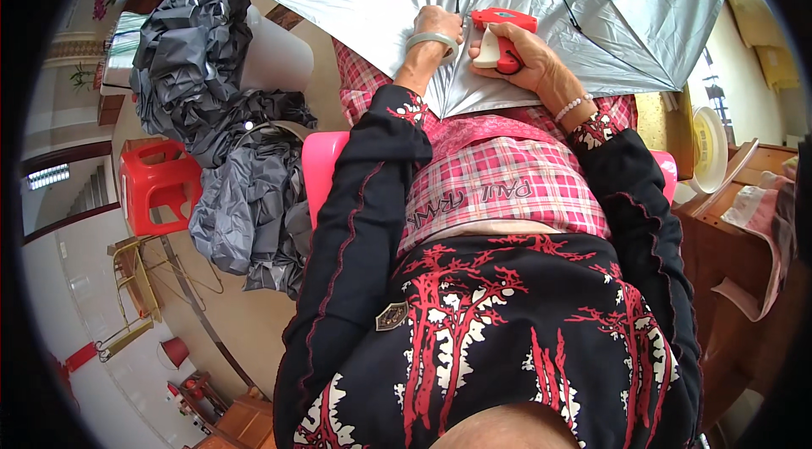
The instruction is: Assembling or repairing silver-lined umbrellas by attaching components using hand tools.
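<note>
An opened umbrella canopy (622,39) with a silver lining and dark ribs spreads over my lap, its underside facing up. My left hand (437,24), with a pale bangle on the wrist, is closed at a dark rib and the silver cloth near the middle; the exact pinch is hidden. To its right, my right hand (534,60) is wrapped round a red and white tagging gun (506,21), held just above the lining. The gun's red body points toward the far side, and its white part shows by my thumb.
At left, heaps of dark grey folded cloth (199,52) lie against a whitish bin (275,52). Beside them stands a red plastic stool (159,187). A pink plaid apron (507,183) covers my lap. At right are a pale round tub (710,149) and a wooden cabinet (727,254).
</note>
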